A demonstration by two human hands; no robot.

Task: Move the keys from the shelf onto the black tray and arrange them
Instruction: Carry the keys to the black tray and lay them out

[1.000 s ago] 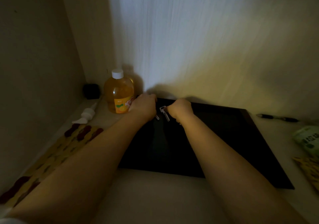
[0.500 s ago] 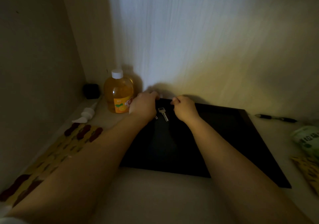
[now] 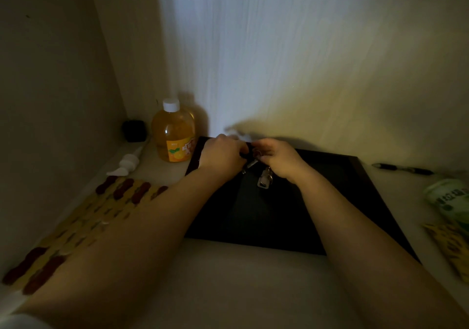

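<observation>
A black tray (image 3: 355, 202) lies on the pale shelf against the back wall. Both hands meet over its far left corner. My left hand (image 3: 222, 155) and my right hand (image 3: 280, 158) are closed on a bunch of keys (image 3: 253, 157) with a dark fob between the fingertips. A silver key (image 3: 264, 179) on a ring hangs from the bunch, just below my right hand, over the tray's dark surface. Another small silver key tip pokes out under my left hand. In the dim light I cannot tell whether the hanging key touches the tray.
An orange juice bottle (image 3: 175, 136) stands left of the tray, with a black box (image 3: 134, 131) and a white pump nozzle (image 3: 125, 162) nearby. A yellow patterned mat (image 3: 83, 217) lies at left. A pen (image 3: 403, 169), a green packet (image 3: 449, 196) and a yellow packet (image 3: 451, 245) sit right.
Half a second ago a single silver key lay on the tray between my parted hands. Now the hands have come together, gripping a key bunch, with a key dangling beneath.
</observation>
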